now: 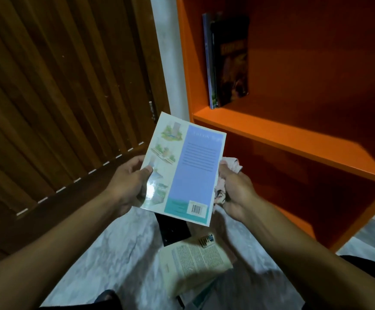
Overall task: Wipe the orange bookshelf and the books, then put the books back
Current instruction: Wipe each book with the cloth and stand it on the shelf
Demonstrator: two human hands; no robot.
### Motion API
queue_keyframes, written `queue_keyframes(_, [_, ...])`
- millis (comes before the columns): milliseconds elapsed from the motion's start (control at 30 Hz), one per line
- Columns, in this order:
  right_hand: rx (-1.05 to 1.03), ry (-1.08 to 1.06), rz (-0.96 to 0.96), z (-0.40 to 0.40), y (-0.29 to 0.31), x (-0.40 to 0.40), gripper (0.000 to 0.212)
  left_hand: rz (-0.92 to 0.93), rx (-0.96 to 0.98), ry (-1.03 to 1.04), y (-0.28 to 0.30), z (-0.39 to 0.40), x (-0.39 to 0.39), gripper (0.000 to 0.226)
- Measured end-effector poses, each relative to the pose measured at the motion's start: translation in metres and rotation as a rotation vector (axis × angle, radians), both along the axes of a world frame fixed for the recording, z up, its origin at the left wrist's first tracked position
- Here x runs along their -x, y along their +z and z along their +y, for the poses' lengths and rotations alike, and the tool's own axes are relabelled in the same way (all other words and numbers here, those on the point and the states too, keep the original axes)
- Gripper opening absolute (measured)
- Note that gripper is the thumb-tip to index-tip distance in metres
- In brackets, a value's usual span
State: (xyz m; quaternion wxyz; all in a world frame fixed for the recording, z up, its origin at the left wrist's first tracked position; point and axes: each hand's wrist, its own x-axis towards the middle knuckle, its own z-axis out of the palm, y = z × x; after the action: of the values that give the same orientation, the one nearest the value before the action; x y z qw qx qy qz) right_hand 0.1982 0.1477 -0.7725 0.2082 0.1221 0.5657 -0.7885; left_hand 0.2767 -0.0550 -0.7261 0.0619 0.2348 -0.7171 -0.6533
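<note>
While the left hand (128, 180) grips the paperback (183, 168) by its left edge, thumb pressed on the glossy back cover, the book sits mid-frame, tilted, barcode toward the bottom, held in the air in front of the orange bookshelf (289, 135); the right hand (235, 193) is bunched around a pale cloth (231, 164) just at the book's right edge, fingers curled tight on it. Two dark books (229, 61) already stand upright on the upper shelf, upper middle of the frame, and more books (195, 260) lie piled on the marble floor (106, 249) at lower centre. That cover looks thin, light and bendy, and the sheen says slippery, so I'd judge a firm pinch near the spine edge is the safest hold, with the cloth sweeping flat across it; press hard and it will likely flex
</note>
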Motion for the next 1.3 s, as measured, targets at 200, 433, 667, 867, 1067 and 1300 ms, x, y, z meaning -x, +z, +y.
queue_keyframes(200, [-0.080, 0.059, 0.052, 0.006, 0.001, -0.001, 0.024, -0.043, 0.246, -0.009, -0.015, 0.007, 0.001, 0.022])
queue_keyframes(433, [-0.008, 0.085, 0.041, 0.012, 0.007, 0.004, 0.021, 0.025, 0.037, -0.063, -0.012, 0.004, 0.002, 0.039])
queue_keyframes(667, [0.016, 0.162, 0.070, 0.011, 0.011, -0.002, 0.025, 0.055, -0.079, 0.005, -0.010, -0.002, 0.004, 0.017])
queue_keyframes(867, [-0.077, -0.057, 0.167, 0.010, 0.014, 0.006, 0.036, 0.108, 0.105, -0.042, -0.003, -0.001, -0.001, 0.016])
queue_keyframes(1067, [-0.384, -0.287, 0.803, 0.022, 0.016, 0.026, 0.029, 0.103, 0.143, -0.171, -0.003, 0.009, -0.011, 0.018])
queue_keyframes(1300, [-0.830, 0.130, 1.067, 0.008, 0.004, -0.006, 0.044, 0.170, -0.077, -0.012, -0.003, 0.019, 0.002, 0.020])
